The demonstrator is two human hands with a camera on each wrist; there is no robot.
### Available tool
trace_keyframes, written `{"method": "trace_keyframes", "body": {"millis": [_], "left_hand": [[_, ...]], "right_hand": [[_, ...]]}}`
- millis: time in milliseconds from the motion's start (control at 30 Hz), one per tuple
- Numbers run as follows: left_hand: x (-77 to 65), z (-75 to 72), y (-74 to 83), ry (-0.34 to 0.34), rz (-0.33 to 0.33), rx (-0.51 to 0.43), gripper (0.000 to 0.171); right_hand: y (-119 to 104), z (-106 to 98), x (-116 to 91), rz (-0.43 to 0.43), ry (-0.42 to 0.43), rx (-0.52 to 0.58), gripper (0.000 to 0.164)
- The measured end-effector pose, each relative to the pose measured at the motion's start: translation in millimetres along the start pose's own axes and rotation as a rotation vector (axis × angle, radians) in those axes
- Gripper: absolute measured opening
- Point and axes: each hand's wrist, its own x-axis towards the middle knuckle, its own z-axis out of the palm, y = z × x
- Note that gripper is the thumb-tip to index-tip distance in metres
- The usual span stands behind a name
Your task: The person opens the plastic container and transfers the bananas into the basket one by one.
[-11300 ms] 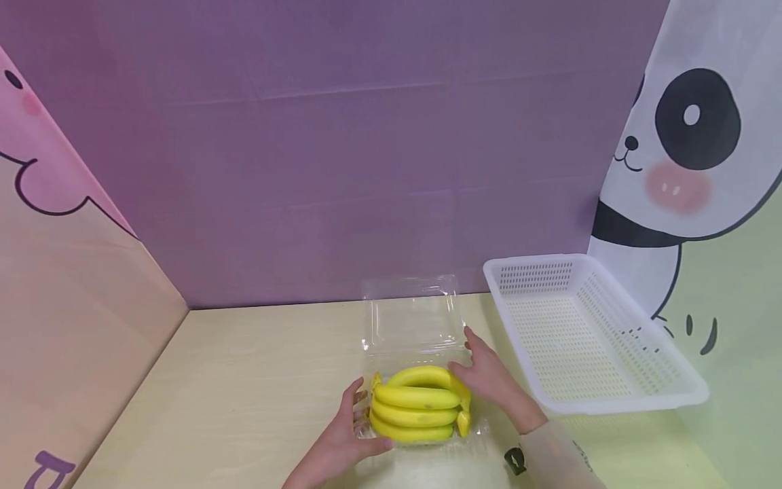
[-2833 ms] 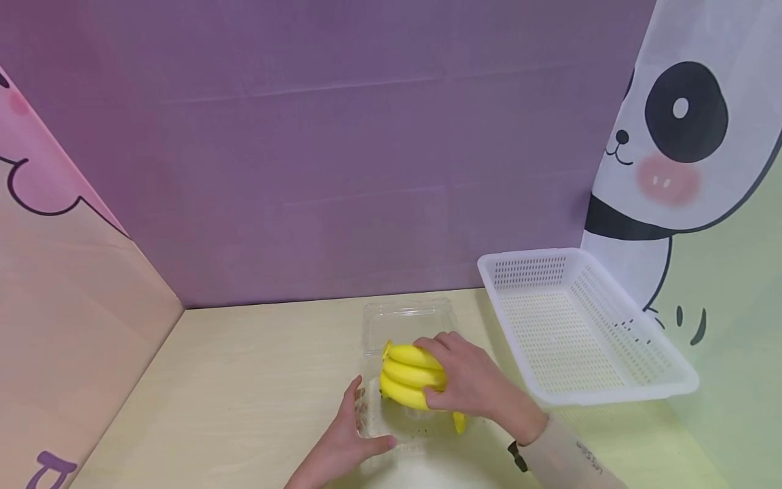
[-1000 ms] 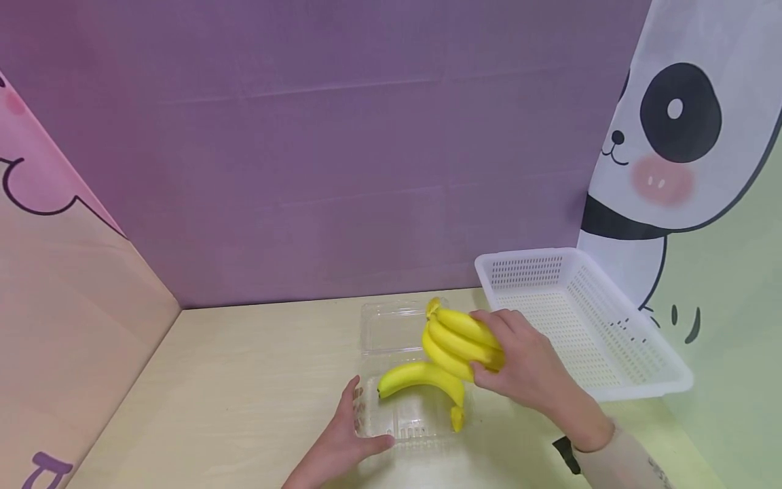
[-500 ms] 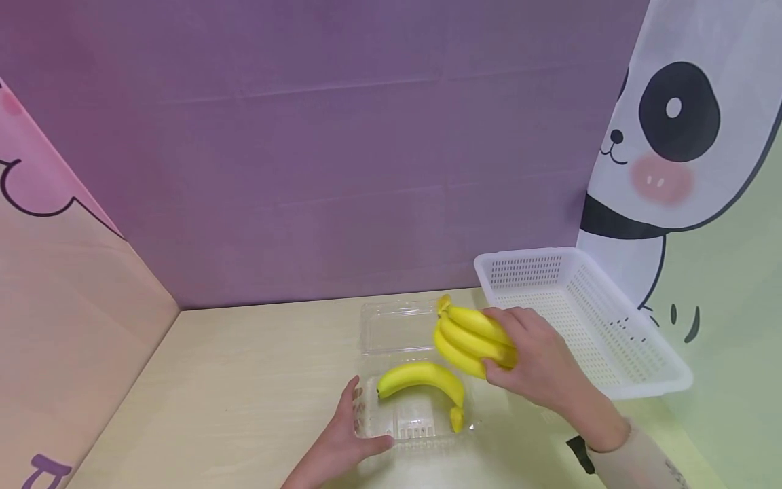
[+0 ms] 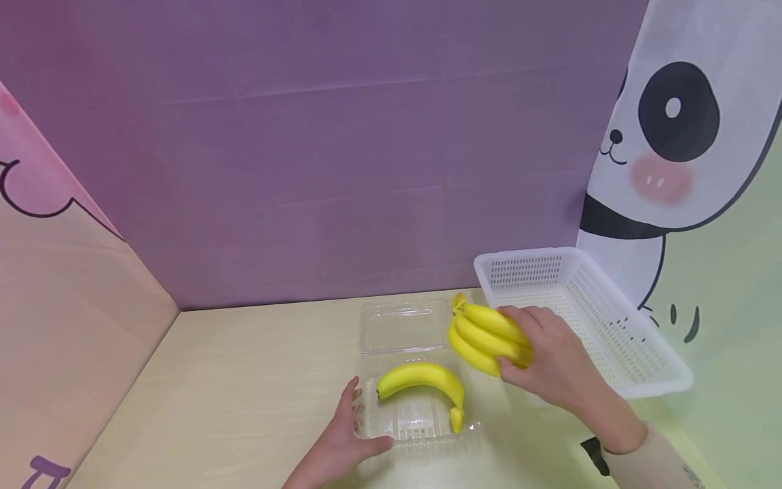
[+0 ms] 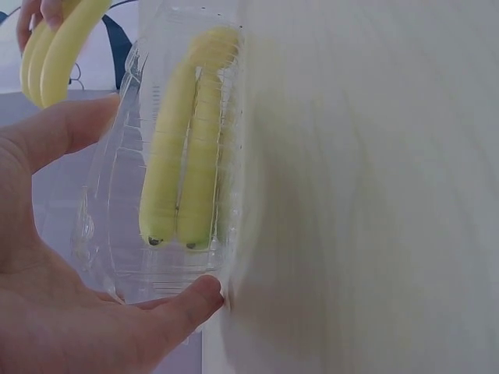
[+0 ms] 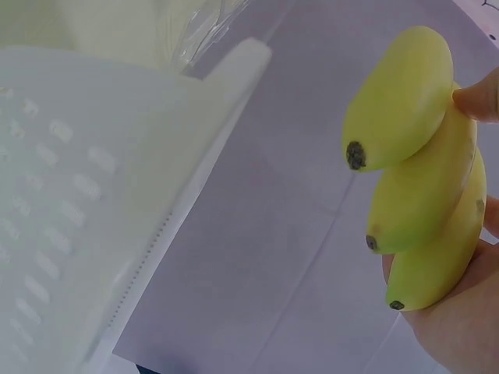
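My right hand (image 5: 550, 356) grips a bunch of bananas (image 5: 485, 339) above the table, between the clear container and the white basket. Three dark-tipped bananas of the bunch show in the right wrist view, with thumb and fingers around their sides. My left hand (image 5: 345, 438) holds the left end of the clear plastic clamshell container (image 5: 415, 432), thumb at the front edge and fingers farther back. Its lid (image 5: 403, 328) lies folded back. Inside rests a curved banana piece (image 5: 421, 373), its stem to the right; two banana ends show through the wall in the left wrist view.
The white perforated basket (image 5: 660, 390) stands on the right of the table (image 5: 244, 394), its rim beside my right hand. A purple backdrop (image 5: 305, 170) closes off the rear; printed panels flank both sides.
The right hand has lifted the bunch out of the container and carried it rightward, toward the basket. One banana piece stays in the container. The left hand has kept its place.
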Motion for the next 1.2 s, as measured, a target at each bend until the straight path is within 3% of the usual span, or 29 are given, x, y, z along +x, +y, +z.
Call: {"method": "trace_keyframes", "body": {"millis": [1200], "left_hand": [[-0.3, 1.4, 1.7, 0.018, -0.026, 0.022, 0.123]], "right_hand": [[41, -9, -16, 0.104, 0.018, -0.052, 0.06]]}}
